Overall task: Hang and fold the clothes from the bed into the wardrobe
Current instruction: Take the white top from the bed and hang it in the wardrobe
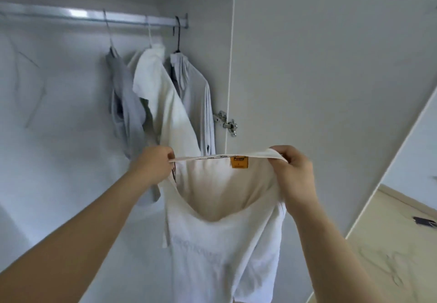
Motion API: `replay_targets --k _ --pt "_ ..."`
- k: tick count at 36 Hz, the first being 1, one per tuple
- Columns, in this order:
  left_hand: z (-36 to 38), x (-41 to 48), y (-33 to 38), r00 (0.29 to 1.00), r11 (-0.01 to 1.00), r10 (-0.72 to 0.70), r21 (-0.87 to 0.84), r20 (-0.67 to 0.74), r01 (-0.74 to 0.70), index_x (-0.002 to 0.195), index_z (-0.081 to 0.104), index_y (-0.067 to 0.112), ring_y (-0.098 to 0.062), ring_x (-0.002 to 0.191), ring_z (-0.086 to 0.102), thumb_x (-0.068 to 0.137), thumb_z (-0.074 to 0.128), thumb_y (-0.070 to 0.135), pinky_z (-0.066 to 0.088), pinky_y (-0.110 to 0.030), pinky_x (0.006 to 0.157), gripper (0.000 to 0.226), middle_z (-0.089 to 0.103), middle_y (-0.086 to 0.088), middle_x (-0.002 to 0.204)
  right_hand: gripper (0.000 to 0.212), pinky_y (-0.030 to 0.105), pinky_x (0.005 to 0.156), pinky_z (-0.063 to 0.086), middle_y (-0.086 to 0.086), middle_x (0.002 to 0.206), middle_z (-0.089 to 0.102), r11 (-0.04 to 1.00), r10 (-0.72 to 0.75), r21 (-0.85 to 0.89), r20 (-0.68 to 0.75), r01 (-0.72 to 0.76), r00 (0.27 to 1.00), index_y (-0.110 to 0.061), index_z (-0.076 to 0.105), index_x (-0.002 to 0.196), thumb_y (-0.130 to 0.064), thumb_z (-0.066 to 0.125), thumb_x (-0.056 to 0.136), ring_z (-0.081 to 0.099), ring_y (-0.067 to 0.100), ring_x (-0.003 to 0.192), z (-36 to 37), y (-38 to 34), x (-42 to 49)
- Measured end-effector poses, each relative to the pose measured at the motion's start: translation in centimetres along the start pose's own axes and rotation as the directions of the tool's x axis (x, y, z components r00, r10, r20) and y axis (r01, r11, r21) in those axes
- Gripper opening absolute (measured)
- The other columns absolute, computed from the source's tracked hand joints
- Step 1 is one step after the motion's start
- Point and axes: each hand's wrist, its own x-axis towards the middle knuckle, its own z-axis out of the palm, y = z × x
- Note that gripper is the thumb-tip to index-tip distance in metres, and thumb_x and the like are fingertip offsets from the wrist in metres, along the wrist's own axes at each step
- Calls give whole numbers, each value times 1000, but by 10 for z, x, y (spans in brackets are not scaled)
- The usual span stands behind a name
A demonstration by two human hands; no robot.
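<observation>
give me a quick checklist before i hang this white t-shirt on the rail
1. Grip on the collar: ok. The left hand and right hand each pinch one side of the white t-shirt.
2. Neck opening spread: ok. It is pulled wide, with the orange label at the back edge.
3. Hanger ready: not ok. No hanger shows in either hand or inside the shirt.
4. Room on the rail: ok. It is bare to the left of the grey garment.
5. Wardrobe door open: ok.
6. Hem hanging free: cannot tell. The shirt's bottom runs out of frame.
</observation>
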Motion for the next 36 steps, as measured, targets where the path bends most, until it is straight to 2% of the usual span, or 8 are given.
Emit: replay_targets --k 5,9,13,19,23,28,31,36 --pt "-37 -4 -17 984 973 -176 -152 -3 174 85 62 18 -28 74 62 89 45 9 57 -36 66 20 59 -5 83 26 8 54 42 -9 74 63 997 -72 -11 73 73 995 -21 63 74 3 55 82 55 4 67 18 -18 28" --pt "-69 -19 -20 947 725 -304 -620 104 301 84 61 15 -24 69 59 88 41 -3 54 -30 56 27 61 -10 80 24 18 63 43 -12 76 62 985 -102 -131 102 115 990 -19 64 79 2 52 80 57 15 78 30 -23 51" --pt "-86 -34 -27 929 542 -350 -783 121 307 100 63 12 -22 74 60 90 39 -6 53 -33 58 32 63 -11 86 15 39 86 48 2 96 65 953 -75 -293 26 79 997 -27 62 82 -28 49 75 57 28 95 43 -14 63" --pt "-90 -56 -40 912 732 -411 -594 6 334 81 63 2 -19 65 59 79 56 -1 53 -23 53 7 61 -11 74 16 27 55 34 6 76 56 991 -25 -132 80 35 996 -9 63 95 -6 49 89 49 23 76 56 -10 54" --pt "-87 -69 -49 882 832 -468 -366 -59 417 71 59 10 -17 66 63 76 73 20 50 -25 56 18 64 -5 68 21 26 59 36 -1 65 53 999 9 -49 209 1 978 -17 60 75 -2 51 87 47 18 63 68 -8 47" --pt "-81 -85 -70 700 811 -580 -376 -416 448 72 56 19 -27 71 66 85 57 34 55 -36 74 20 66 -3 64 23 24 59 39 -2 70 57 999 -32 -11 333 38 942 -27 60 71 -7 62 83 51 16 66 83 -11 39" --pt "-83 -92 -73 573 616 -707 -759 -414 211 87 58 10 -27 66 63 87 56 23 56 -40 66 13 64 -9 77 25 25 54 36 1 68 55 998 -68 40 390 57 918 -26 60 68 -5 63 82 48 15 61 95 -22 31" --pt "-114 -100 -74 621 -3 -778 -987 -97 -159 73 53 11 -17 60 56 89 46 0 50 -22 45 20 60 -7 62 20 15 48 36 -2 62 52 997 -69 70 505 40 861 -22 64 70 -6 65 82 46 10 56 121 -35 15"
